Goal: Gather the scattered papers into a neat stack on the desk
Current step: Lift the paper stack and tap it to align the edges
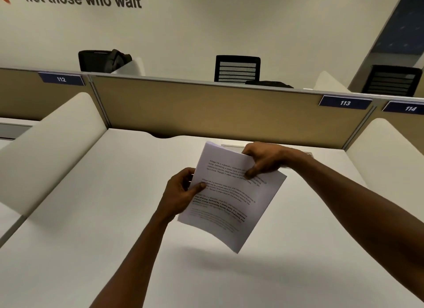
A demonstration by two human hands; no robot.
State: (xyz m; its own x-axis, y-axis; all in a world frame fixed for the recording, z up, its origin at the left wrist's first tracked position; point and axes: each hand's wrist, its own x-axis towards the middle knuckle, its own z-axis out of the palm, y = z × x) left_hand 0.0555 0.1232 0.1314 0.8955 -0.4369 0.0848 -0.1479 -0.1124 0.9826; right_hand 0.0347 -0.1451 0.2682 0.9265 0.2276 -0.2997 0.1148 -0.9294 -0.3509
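A bundle of white printed papers (pixel 231 206) hangs in the air above the white desk (pixel 114 216), tilted with its lower corner pointing down to the right. My left hand (pixel 181 193) grips the bundle's left edge, thumb on the top sheet. My right hand (pixel 263 160) pinches its upper right edge from above. The sheets lie together, slightly fanned at the top. No loose sheets show on the desk surface.
A tan partition (pixel 206 110) closes the desk's far side, with labels 112, 113 and 114. White curved side dividers (pixel 57 147) stand left and right (pixel 387 151). Black office chairs (pixel 237 69) and a dark bag (pixel 103 59) sit beyond the partition.
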